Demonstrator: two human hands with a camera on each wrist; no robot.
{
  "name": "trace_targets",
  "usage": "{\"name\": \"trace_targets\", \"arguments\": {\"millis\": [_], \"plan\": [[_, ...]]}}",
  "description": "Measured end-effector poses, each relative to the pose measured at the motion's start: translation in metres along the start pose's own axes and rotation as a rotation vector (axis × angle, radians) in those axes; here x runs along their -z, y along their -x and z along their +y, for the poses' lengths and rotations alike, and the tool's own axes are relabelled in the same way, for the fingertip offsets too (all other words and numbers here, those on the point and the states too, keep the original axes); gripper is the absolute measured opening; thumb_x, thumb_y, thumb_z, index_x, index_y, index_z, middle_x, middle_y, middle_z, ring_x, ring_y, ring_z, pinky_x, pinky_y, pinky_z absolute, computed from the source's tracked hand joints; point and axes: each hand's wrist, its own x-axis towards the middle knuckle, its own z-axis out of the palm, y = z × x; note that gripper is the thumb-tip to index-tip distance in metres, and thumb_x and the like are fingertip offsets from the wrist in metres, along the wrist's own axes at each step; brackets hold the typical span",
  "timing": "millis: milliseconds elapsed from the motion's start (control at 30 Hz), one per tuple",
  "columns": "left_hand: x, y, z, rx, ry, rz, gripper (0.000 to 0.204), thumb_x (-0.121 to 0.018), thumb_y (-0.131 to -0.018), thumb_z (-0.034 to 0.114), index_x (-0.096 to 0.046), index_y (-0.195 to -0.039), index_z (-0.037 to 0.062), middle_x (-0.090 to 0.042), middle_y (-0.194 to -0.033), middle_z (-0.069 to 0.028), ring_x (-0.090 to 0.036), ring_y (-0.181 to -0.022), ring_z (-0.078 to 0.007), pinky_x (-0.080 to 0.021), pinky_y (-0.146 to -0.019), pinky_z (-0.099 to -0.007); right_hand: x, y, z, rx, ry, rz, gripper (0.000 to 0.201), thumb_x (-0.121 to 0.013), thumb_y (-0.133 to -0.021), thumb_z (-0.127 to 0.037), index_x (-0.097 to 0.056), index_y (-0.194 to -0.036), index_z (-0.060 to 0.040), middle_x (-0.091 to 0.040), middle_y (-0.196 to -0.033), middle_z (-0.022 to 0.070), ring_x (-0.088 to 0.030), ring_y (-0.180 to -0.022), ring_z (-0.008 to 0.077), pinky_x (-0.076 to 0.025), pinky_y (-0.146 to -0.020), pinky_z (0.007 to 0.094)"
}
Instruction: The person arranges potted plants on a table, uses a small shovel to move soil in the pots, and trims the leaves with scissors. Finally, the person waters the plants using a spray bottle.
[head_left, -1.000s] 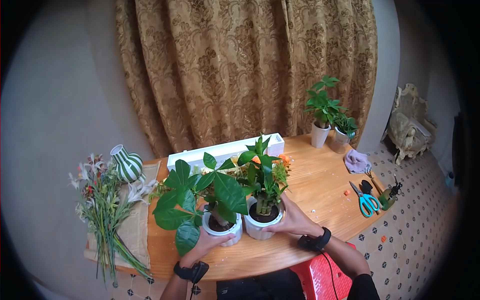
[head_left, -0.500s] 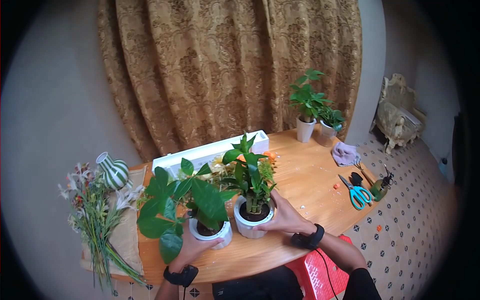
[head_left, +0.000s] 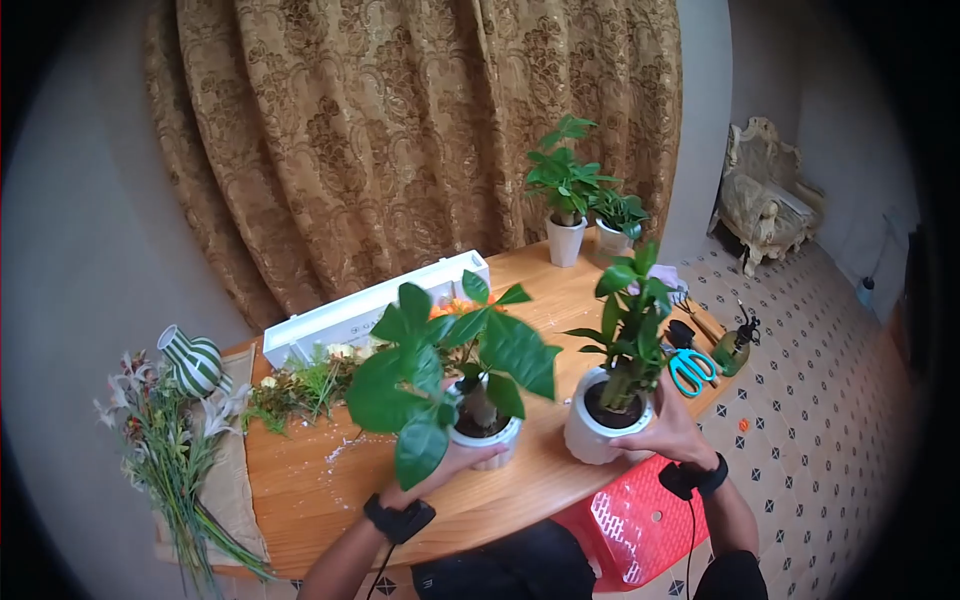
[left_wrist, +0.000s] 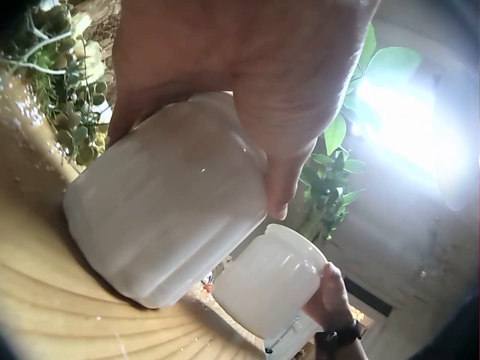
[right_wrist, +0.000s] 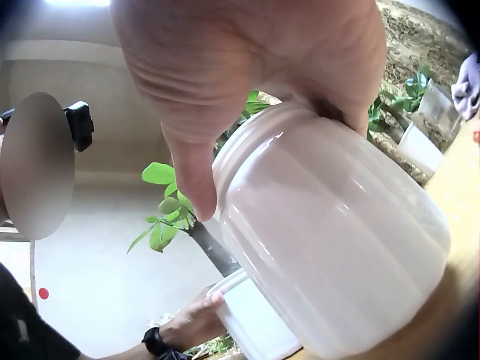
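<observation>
My left hand (head_left: pixel 448 470) grips a white ribbed pot (left_wrist: pixel 165 202) by its upper side, thumb near the rim. A broad-leaved plant (head_left: pixel 520 350) with a thick stem grows in its dark soil, and its leaves hide part of the hand. To the right, my right hand (head_left: pixel 672 432) holds a second white pot (right_wrist: pixel 330 225) round its rim and side. That one carries a lucky bamboo (head_left: pixel 630 340) with bundled upright stalks. Both pots are upright over the front of the wooden table, a gap between them.
Behind stand a white trough (head_left: pixel 375 308), cut flowers (head_left: pixel 310 385) and two more potted plants (head_left: pixel 566 240). Blue-handled scissors (head_left: pixel 692 372) and a spray bottle (head_left: pixel 733 350) lie toward the right edge. On the left are a striped vase (head_left: pixel 195 365) and long-stemmed flowers (head_left: pixel 180 470); a red stool (head_left: pixel 640 530) stands below.
Both hands have moved right with their pots, the lucky bamboo farther, so the gap between the pots has widened. The head view has turned to the right.
</observation>
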Motion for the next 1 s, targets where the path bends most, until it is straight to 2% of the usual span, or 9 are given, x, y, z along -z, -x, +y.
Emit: {"name": "trace_targets", "arguments": {"millis": [233,367,500,533,633,700,800,900,1000], "plan": [[-0.031,-0.062,-0.005,0.020,0.141,-0.143,0.094,-0.092,-0.075,0.027,-0.029,-0.141,0.0026,-0.050,-0.132,-0.0098,-0.049,-0.127,-0.0186,-0.039,-0.111,-0.0343,0.025,0.033,-0.007,-0.027,-0.037,0.016,0.111,-0.098,-0.058,-0.015,-0.034,-0.148,0.0007,-0.050,-0.143,0.0128,-0.047,-0.135,0.0230,-0.033,-0.119,0.0386],[-0.034,-0.081,-0.012,-0.019,0.025,-0.197,0.096,-0.092,-0.075,0.026,-0.028,-0.143,0.0016,-0.047,-0.135,-0.0076,-0.046,-0.129,-0.0165,-0.036,-0.113,-0.0325,0.021,0.041,-0.014,-0.088,-0.006,-0.129,0.108,-0.098,-0.060,-0.018,-0.036,-0.147,0.0017,-0.051,-0.142,0.0127,-0.048,-0.134,0.0222,-0.035,-0.116,0.0380],[-0.033,-0.080,-0.008,0.014,0.123,-0.253,0.098,-0.085,-0.083,0.022,-0.020,-0.154,0.0048,-0.047,-0.141,-0.0065,-0.047,-0.130,-0.0174,-0.038,-0.113,-0.0339,-0.005,0.037,-0.028,0.041,0.189,-0.261,0.110,-0.099,-0.061,-0.022,-0.035,-0.148,0.0031,-0.051,-0.141,0.0146,-0.049,-0.133,0.0241,-0.038,-0.113,0.0366],[-0.028,-0.070,0.007,0.056,0.195,-0.232,0.083,-0.087,-0.081,0.019,-0.036,-0.145,0.0026,-0.054,-0.134,-0.0068,-0.053,-0.123,-0.0162,-0.043,-0.108,-0.0340,-0.014,0.038,-0.024,0.016,0.103,-0.276,0.112,-0.099,-0.060,-0.023,-0.035,-0.148,0.0031,-0.050,-0.141,0.0154,-0.049,-0.133,0.0245,-0.038,-0.113,0.0365],[-0.011,-0.057,0.010,0.178,0.268,-0.184,0.072,-0.087,-0.079,0.014,-0.048,-0.139,0.0016,-0.063,-0.128,-0.0082,-0.059,-0.116,-0.0152,-0.049,-0.101,-0.0338,-0.040,0.031,-0.028,0.063,0.040,-0.341,0.115,-0.098,-0.061,-0.027,-0.032,-0.149,0.0045,-0.047,-0.144,0.0178,-0.048,-0.134,0.0263,-0.038,-0.113,0.0368],[0.003,-0.067,-0.027,-0.261,-0.199,-0.097,0.071,-0.083,-0.082,0.011,-0.046,-0.141,0.0026,-0.061,-0.131,-0.0099,-0.059,-0.117,-0.0161,-0.050,-0.100,-0.0336,-0.055,0.022,-0.036,0.074,0.117,-0.472,0.114,-0.096,-0.064,-0.030,-0.030,-0.150,0.0037,-0.045,-0.146,0.0194,-0.048,-0.135,0.0281,-0.038,-0.113,0.0378],[0.024,-0.036,-0.026,0.040,0.421,-0.118,0.065,-0.074,-0.090,0.013,-0.042,-0.146,0.0046,-0.057,-0.136,-0.0114,-0.059,-0.121,-0.0182,-0.050,-0.103,-0.0341,-0.086,0.007,-0.037,0.160,0.132,-0.521,0.114,-0.094,-0.065,-0.034,-0.028,-0.151,0.0030,-0.045,-0.146,0.0214,-0.048,-0.135,0.0303,-0.039,-0.114,0.0388],[0.062,-0.003,-0.067,-0.001,0.532,-0.037,0.055,-0.065,-0.098,0.013,-0.041,-0.148,0.0074,-0.057,-0.136,-0.0096,-0.059,-0.122,-0.0181,-0.051,-0.103,-0.0334,-0.119,-0.011,-0.024,0.141,0.062,-0.586,0.116,-0.093,-0.066,-0.036,-0.026,-0.152,0.0029,-0.045,-0.145,0.0234,-0.048,-0.136,0.0320,-0.039,-0.113,0.0397],[0.099,0.029,-0.057,0.055,0.178,-0.040,0.047,-0.059,-0.101,0.019,-0.047,-0.144,0.0040,-0.059,-0.135,-0.0084,-0.060,-0.118,-0.0184,-0.051,-0.100,-0.0338,-0.146,-0.030,-0.018,0.152,0.017,-0.587,0.116,-0.092,-0.066,-0.036,-0.025,-0.152,0.0035,-0.048,-0.142,0.0241,-0.050,-0.133,0.0327,-0.041,-0.111,0.0396]]}}
